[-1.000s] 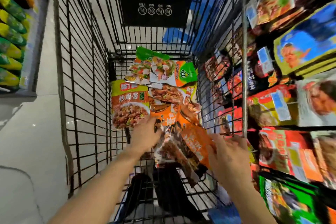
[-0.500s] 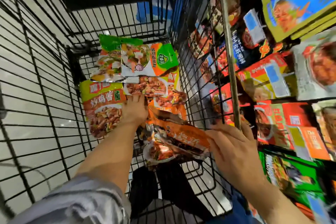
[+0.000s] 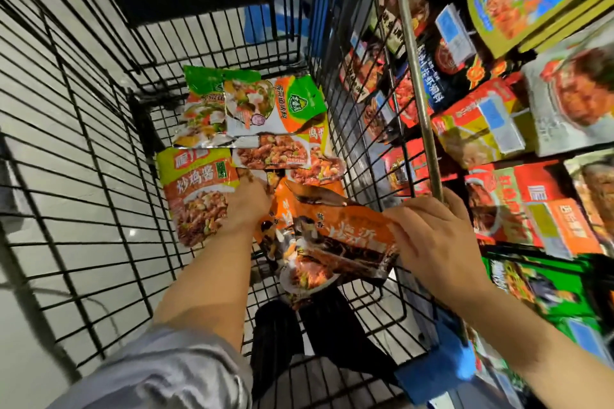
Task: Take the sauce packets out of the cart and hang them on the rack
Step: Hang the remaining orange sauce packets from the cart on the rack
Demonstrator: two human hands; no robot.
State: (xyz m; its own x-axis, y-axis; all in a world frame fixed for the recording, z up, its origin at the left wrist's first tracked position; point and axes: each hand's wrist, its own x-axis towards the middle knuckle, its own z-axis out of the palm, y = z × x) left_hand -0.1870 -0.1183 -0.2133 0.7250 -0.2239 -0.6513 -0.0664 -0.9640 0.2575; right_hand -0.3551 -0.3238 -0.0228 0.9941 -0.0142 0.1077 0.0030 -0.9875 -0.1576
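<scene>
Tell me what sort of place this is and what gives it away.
Most likely a supermarket aisle. A black wire shopping cart holds loose sauce packets, and to the right a display rack is packed with hanging packaged sauces carrying blue price tags.

Bright, even light; wide-angle bending at edges, right-side packets motion-blurred.

Inside the black wire shopping cart (image 3: 99,176), flat printed sauce packets (image 3: 265,129) lie piled at its far end; nearer the camera, one crinkled orange packet (image 3: 332,242) sits above the cart's floor. A hanging-packet display rack (image 3: 531,143) stands right of the cart.
</scene>
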